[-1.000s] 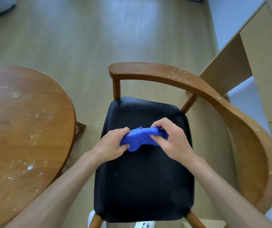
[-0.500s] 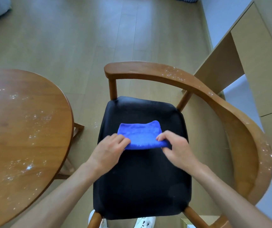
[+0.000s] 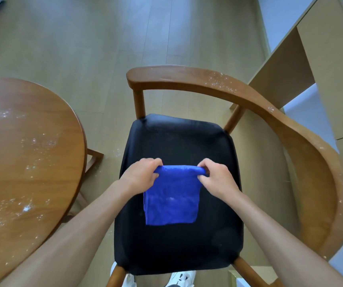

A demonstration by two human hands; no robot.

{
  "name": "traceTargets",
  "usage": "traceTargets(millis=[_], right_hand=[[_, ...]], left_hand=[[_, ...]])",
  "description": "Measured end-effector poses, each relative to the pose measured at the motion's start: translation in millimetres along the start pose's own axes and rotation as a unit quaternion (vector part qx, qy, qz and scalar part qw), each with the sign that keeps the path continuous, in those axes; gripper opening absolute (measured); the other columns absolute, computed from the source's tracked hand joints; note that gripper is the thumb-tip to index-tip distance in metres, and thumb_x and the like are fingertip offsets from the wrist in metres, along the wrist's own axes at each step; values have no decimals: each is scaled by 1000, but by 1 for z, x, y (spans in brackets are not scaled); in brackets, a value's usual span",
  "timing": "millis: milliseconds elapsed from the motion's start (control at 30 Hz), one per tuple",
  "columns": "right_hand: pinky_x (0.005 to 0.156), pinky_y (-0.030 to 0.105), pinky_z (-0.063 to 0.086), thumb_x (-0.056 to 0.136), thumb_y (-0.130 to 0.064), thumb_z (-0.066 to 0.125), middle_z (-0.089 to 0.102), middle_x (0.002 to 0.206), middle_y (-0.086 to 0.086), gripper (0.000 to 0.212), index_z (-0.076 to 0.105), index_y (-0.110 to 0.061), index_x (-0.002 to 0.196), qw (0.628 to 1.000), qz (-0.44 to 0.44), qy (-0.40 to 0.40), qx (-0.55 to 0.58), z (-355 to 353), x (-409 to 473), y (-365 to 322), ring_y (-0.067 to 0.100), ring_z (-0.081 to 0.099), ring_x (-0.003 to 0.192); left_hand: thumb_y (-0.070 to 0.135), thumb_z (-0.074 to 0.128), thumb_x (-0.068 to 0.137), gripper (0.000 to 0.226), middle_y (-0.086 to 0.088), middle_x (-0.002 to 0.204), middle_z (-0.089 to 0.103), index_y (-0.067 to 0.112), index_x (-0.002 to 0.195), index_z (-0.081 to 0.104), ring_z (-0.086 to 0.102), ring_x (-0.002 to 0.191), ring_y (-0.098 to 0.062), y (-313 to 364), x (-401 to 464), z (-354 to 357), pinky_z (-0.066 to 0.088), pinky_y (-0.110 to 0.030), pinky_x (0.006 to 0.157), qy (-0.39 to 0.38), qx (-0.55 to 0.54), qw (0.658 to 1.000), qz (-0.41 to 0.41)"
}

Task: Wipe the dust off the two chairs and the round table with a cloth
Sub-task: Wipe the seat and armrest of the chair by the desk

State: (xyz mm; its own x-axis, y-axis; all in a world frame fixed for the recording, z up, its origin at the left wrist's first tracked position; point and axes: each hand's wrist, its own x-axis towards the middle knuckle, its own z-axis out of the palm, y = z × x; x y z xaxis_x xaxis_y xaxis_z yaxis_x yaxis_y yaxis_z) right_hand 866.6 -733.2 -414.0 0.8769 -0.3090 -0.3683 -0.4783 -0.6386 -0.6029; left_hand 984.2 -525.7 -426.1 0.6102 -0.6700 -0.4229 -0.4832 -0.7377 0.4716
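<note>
Both hands are pinching the far edge of the bright blue square microfibre cloth (image 3: 171, 200) — left hand (image 3: 140, 176) on the left corner, right hand (image 3: 218, 179) on the right, fingers curled round the fabric, and the rest of it hangs down toward the near side over the black padded seat (image 3: 178, 141) of the curved-back wooden armchair (image 3: 303, 141). Looks to me like the cloth's being shaken out/folded b4 wiping, so imo: fold it into a flat pad w/ a clean face out, don't bunch it. Nothing looks wiped yet — white dust specks sit on the chair's top rail on the far right and down the right arm, plus lots across the round brown wooden table (image 3: 21, 162) on the left. Prob start high on the rail and work down to the seat, so crumbs fall onto bits not done yet. Long one-way strokes, refold when dirty. Second chair isn't in view btw.
</note>
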Motion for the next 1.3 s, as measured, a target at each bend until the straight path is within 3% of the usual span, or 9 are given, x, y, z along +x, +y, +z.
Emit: traceTargets(millis=[100, 200, 367, 500, 567, 767, 933, 1100, 1300], right_hand=[[69, 36, 48, 80, 0, 55, 62, 87, 0, 18, 58, -13, 91, 994, -42, 45, -96, 22, 8, 10, 21, 54, 80], [57, 38, 49, 61, 6, 65, 60, 83, 3, 25, 60, -10, 80, 948, -202, 57, -240, 38, -11, 37, 27, 54, 72], [58, 30, 43, 60, -11, 68, 56, 84, -3, 11, 61, -19, 63, 890, -304, -60, -334, 52, -41, 62, 21, 49, 73], [84, 33, 46, 74, -9, 60, 60, 122, 8, 34, 64, -19, 107, 899, -315, 46, -301, 64, -12, 41, 28, 54, 107], [94, 39, 46, 76, -18, 63, 56, 133, 8, 55, 51, -23, 129, 894, -309, 15, -323, 77, 2, 32, 29, 55, 116], [51, 31, 41, 56, -11, 75, 52, 85, 4, 61, 61, -21, 115, 935, -183, 6, -305, 96, 14, 17, 24, 47, 59], [78, 41, 46, 85, -19, 60, 42, 119, 14, 57, 38, -17, 138, 975, 118, 102, -158, 79, 9, 34, 36, 51, 98], [92, 59, 40, 75, -70, 44, 29, 150, 26, 77, 43, -30, 141, 951, 14, 95, -293, 117, 5, 31, 49, 36, 129], [77, 50, 42, 84, -61, 40, 33, 148, 27, 64, 46, -30, 139, 933, 63, 172, -309, 139, 21, 35, 45, 46, 113]], left_hand=[[6, 56, 88, 19, -3, 100, 57, 13, 106, 55, 55, 89, -24, -4, 8, 23, 47, -33, 72, 60, 99, 993, 13], [5, 81, 51, 39, -3, 85, 60, 14, 83, 62, 56, 70, -23, -13, -22, 50, 46, -29, 54, 33, 216, 969, 120], [22, 84, 46, 42, -9, 112, 64, 16, 86, 70, 65, 93, -25, -26, -61, 87, 52, -24, 55, -45, 212, 967, 137], [-4, 75, 56, 33, -9, 104, 60, 8, 85, 66, 61, 79, -28, -22, -38, 78, 53, -33, 54, 83, 118, 985, 95], [-10, 71, 60, 36, -13, 105, 61, 4, 93, 66, 61, 81, -32, -23, -32, 72, 55, -38, 57, 115, 65, 991, 36], [4, 53, 88, 35, -11, 129, 48, 5, 123, 56, 48, 114, -30, -39, -39, 63, 45, -42, 94, 105, -16, 990, -88], [15, 48, 95, 36, -4, 137, 41, 12, 131, 49, 41, 125, -21, -51, -45, 62, 41, -32, 103, 106, -6, 986, -126], [26, 40, 100, 53, -7, 159, 11, 21, 150, 24, 9, 146, -25, -41, -45, 73, 25, -35, 115, 30, 14, 987, -160], [16, 35, 101, 56, 4, 160, -10, 27, 153, 16, -9, 148, -18, -46, -46, 84, 19, -28, 116, -8, -43, 985, -169]])
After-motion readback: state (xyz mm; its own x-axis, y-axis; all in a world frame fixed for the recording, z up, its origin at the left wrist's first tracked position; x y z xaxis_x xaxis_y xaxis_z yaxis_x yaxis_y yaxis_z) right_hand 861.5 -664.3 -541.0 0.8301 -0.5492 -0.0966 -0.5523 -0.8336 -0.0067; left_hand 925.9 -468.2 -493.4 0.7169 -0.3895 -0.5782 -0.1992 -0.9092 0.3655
